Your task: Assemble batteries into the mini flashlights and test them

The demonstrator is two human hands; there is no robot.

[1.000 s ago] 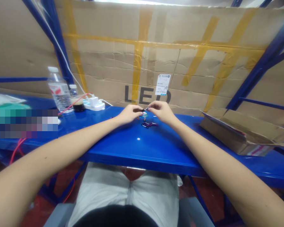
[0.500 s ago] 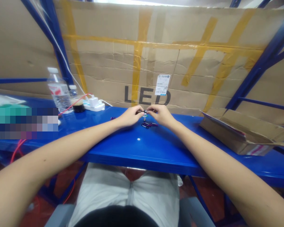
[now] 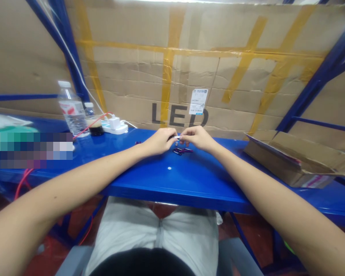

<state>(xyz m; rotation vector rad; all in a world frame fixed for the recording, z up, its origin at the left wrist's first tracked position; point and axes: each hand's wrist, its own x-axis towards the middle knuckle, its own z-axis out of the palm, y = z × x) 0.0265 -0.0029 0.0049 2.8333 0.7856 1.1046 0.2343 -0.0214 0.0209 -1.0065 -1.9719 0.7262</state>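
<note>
Above the far half of the blue table (image 3: 172,184), my left hand (image 3: 161,141) and my right hand (image 3: 197,138) meet fingertip to fingertip. Between their closed fingers is a thin, small, silvery piece (image 3: 176,137), mostly covered by the fingers, so its exact kind is unclear. Both hands pinch it, one at each end. Just below the fingers lies a small group of purple and dark carabiner-like clips (image 3: 178,151), with a tiny metallic part (image 3: 176,143) behind them. Another purple piece (image 3: 138,143) rests by my left wrist.
An open cardboard box (image 3: 290,161) stands at the right. On the left are a water bottle (image 3: 73,111), a smaller bottle with dark liquid (image 3: 96,129), a white power strip (image 3: 119,129) and red cable (image 3: 24,178). A large taped carton (image 3: 126,84) walls off the back.
My right hand's fingers have shifted slightly and spread a little lower. The piece between the hands now shows a bright silvery side where it looked dark. The clips on the table stay put.
</note>
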